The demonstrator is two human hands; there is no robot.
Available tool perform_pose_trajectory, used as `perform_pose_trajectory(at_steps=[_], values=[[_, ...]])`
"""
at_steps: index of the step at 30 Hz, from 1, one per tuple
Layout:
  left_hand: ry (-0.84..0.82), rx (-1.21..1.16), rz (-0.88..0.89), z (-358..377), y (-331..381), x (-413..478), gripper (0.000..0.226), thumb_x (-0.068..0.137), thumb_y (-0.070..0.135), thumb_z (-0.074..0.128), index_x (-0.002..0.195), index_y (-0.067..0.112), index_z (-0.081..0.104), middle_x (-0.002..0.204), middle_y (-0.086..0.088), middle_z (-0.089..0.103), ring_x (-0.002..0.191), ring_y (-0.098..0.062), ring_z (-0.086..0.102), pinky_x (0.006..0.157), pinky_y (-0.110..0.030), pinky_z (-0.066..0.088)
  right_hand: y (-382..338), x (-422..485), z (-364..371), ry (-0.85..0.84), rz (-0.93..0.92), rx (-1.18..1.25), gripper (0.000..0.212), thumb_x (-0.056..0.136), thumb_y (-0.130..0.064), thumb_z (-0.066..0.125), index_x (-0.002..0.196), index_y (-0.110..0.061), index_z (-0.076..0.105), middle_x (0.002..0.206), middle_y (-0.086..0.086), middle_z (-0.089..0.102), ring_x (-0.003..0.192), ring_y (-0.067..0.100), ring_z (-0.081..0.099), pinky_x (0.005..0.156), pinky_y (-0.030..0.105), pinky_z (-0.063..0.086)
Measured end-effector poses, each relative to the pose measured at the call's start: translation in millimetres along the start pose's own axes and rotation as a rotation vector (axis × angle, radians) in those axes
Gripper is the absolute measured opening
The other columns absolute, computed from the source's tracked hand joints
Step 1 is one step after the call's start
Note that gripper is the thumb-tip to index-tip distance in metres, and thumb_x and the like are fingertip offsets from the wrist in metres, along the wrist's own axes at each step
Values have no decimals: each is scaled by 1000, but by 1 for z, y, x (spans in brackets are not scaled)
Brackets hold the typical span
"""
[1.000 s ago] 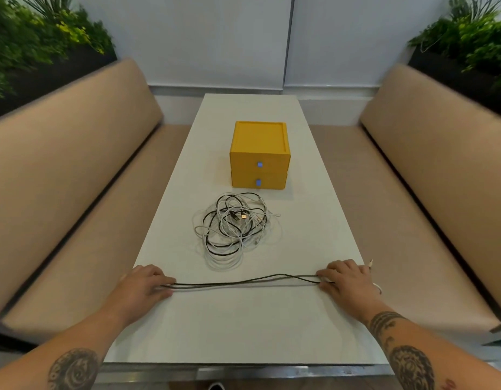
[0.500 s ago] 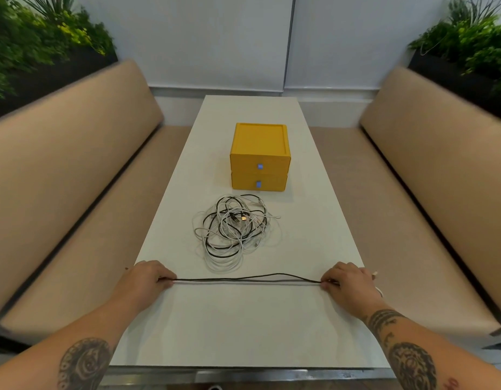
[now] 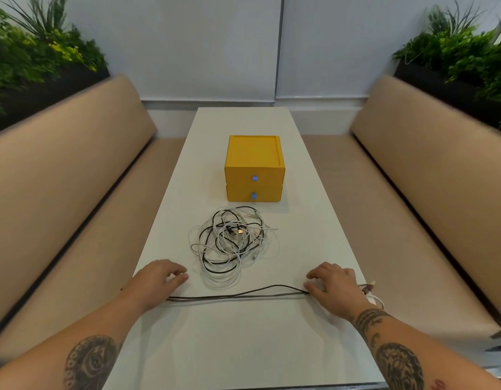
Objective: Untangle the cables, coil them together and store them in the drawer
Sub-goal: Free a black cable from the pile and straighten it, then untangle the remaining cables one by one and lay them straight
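Observation:
A tangle of black and white cables (image 3: 232, 243) lies mid-table in front of a yellow two-drawer box (image 3: 254, 156), whose two drawers are shut. A doubled black cable (image 3: 238, 294) lies stretched straight across the white table (image 3: 243, 347) near me. My left hand (image 3: 159, 280) hovers palm down over its left end, fingers apart and forward of the cable. My right hand (image 3: 333, 285) covers its right end with fingers spread. Cable plugs (image 3: 367, 288) and a white lead stick out beyond that hand at the table's right edge.
Tan padded benches run along both sides, left (image 3: 75, 192) and right (image 3: 426, 192). Planters with green plants stand behind them at the back left (image 3: 32, 52) and back right (image 3: 463, 52). A white wall closes the far end.
Both hands have let go of the stretched black cable and opened, moving forward a little. The cable now lies slack on the table.

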State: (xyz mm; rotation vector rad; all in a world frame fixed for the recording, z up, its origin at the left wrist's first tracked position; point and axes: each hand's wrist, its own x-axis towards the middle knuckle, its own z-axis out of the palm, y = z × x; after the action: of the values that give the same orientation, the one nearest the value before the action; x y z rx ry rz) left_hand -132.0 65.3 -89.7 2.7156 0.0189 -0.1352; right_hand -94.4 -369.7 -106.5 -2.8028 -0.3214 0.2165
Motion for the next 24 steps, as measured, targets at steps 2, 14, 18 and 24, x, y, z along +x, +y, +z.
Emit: perform_pose_trajectory(at_steps=[2,14,18,24], values=[[28,-46,19,-5,11,13,6,95,42,61,92,46,59,94,18,65,89,-3,57,76,-21,39,-11,7,-1,5,-3,22,28,97,-53,46,114,-39,63,115,-21,53,111,6,48,100,32,25],[63,-198,35,-15,35,80,15,94,45,62,100,36,51,74,10,66,70,-7,61,62,-27,45,-112,66,4,108,-164,82,27,98,-49,47,112,-35,66,114,-15,61,111,11,54,98,39,33],[-38,-184,115,-19,34,94,7,94,42,62,93,40,68,73,10,65,69,-2,59,66,-27,48,-143,79,3,140,-150,128,24,98,-44,49,111,-34,67,111,-13,61,111,12,54,94,39,35],[-40,-268,247,-26,39,115,9,91,37,68,84,36,72,82,9,59,79,-3,56,73,-22,41,-182,91,3,114,-106,165,37,97,-49,50,129,-32,59,128,-9,59,123,14,49,102,40,34]])
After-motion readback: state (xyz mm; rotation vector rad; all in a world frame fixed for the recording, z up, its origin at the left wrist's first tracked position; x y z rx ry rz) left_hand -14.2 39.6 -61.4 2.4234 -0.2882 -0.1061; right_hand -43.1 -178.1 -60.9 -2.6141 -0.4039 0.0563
